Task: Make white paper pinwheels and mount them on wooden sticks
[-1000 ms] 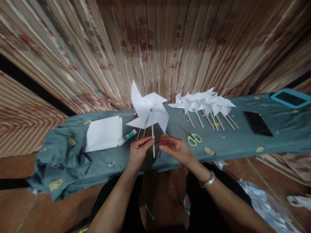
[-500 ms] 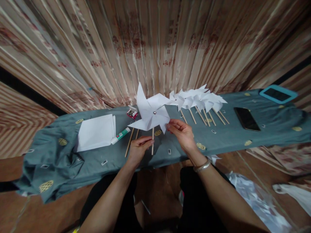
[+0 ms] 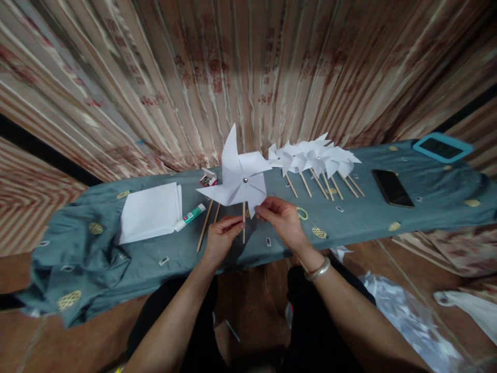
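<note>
A white paper pinwheel (image 3: 243, 173) stands upright over the table, a round metal pin head at its centre. My left hand (image 3: 223, 238) pinches its wooden stick below the blades. The fingers of my right hand (image 3: 282, 220) are drawn together at the tip of the lower right blade, touching the paper. Beside my left hand lie loose wooden sticks (image 3: 204, 228). Green scissor handles (image 3: 302, 213) show partly from behind my right hand. Behind the pinwheel, a small open box of pins (image 3: 208, 179) sits on the cloth.
White paper sheets (image 3: 149, 212) and a glue stick (image 3: 190, 216) lie left on the cloth-covered table (image 3: 151, 261). Several pinwheels (image 3: 318, 155) are lined up at right, near a phone (image 3: 392, 187) and a blue-framed tablet (image 3: 442, 147). A plastic bag of paper scraps (image 3: 411, 321) rests on the floor.
The pinwheel's blades have turned a little clockwise. My right hand has moved left and slightly down with the lower blade tip, uncovering the scissor handles. My left hand stays on the stick.
</note>
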`<action>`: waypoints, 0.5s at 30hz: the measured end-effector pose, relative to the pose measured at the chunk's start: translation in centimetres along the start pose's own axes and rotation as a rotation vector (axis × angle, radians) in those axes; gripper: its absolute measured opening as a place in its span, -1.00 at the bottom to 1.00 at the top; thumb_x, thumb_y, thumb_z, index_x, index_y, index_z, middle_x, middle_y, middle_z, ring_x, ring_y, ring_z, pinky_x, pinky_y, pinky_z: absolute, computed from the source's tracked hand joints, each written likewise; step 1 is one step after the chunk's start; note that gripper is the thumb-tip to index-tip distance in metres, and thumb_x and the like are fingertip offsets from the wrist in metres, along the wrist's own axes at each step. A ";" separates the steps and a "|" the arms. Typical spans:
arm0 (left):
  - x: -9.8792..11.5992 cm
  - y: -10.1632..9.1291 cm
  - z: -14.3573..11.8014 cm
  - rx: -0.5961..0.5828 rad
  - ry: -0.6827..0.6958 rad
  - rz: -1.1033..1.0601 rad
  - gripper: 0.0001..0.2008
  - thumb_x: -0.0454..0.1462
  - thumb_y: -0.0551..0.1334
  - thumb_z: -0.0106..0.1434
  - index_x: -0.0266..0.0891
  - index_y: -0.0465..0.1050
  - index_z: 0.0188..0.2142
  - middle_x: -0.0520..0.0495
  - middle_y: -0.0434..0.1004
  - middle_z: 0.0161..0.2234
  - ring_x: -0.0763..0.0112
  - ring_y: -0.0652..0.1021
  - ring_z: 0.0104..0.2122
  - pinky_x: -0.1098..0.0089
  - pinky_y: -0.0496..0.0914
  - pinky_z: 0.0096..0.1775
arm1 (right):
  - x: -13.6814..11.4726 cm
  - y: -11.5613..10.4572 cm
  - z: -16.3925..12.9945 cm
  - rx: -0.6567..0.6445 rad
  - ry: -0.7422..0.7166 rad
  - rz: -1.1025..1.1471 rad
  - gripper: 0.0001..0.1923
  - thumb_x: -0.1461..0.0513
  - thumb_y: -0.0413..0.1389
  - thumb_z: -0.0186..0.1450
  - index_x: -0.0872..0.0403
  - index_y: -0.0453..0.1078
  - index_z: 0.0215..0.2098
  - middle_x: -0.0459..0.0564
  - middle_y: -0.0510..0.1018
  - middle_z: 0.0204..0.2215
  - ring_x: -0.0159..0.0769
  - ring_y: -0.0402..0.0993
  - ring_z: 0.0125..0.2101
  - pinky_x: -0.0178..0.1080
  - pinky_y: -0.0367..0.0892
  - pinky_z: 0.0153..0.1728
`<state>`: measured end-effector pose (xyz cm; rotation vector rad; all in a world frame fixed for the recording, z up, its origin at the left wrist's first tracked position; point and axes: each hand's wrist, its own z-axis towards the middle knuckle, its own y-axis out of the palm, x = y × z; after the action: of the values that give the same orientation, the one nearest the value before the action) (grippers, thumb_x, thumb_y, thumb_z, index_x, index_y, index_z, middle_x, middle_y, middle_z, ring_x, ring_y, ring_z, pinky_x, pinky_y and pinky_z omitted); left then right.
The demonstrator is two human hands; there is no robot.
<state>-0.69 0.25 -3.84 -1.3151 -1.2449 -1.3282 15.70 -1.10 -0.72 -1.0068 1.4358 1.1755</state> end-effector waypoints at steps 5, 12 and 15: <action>-0.1 0.0 0.0 0.008 0.021 0.002 -0.85 -0.20 0.44 -0.10 -0.14 0.66 -0.46 0.00 0.61 -0.46 0.37 0.54 -0.43 0.38 0.44 -0.28 | 0.2 0.7 -0.7 -0.105 0.001 -0.025 -0.71 0.06 0.38 0.01 0.05 0.44 -0.50 -0.16 0.54 -0.56 -0.41 0.44 -0.50 -0.32 0.35 -0.40; -0.2 -0.5 0.1 0.064 -0.005 -0.030 -0.80 -0.20 0.47 -0.15 -0.14 0.66 -0.45 -0.02 0.64 -0.42 0.36 0.55 -0.42 0.33 0.44 -0.24 | -0.9 -1.7 -0.6 -0.164 -0.046 -0.216 -0.69 0.04 0.39 -0.02 0.04 0.54 -0.40 -0.06 0.63 -0.47 -0.31 0.54 -0.43 -0.26 0.43 -0.36; -0.1 -0.7 0.1 0.064 -0.011 -0.025 -0.79 -0.19 0.47 -0.15 -0.14 0.66 -0.44 -0.03 0.65 -0.41 0.34 0.56 -0.41 0.33 0.44 -0.24 | -1.7 -3.7 0.0 0.030 -0.175 -0.267 -0.72 0.04 0.33 0.06 0.05 0.54 -0.39 -0.06 0.63 -0.49 -0.31 0.53 -0.47 -0.25 0.44 -0.38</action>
<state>-1.37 0.41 -3.96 -1.2670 -1.3049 -1.2893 19.52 -1.80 0.31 -1.0137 1.1401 1.0164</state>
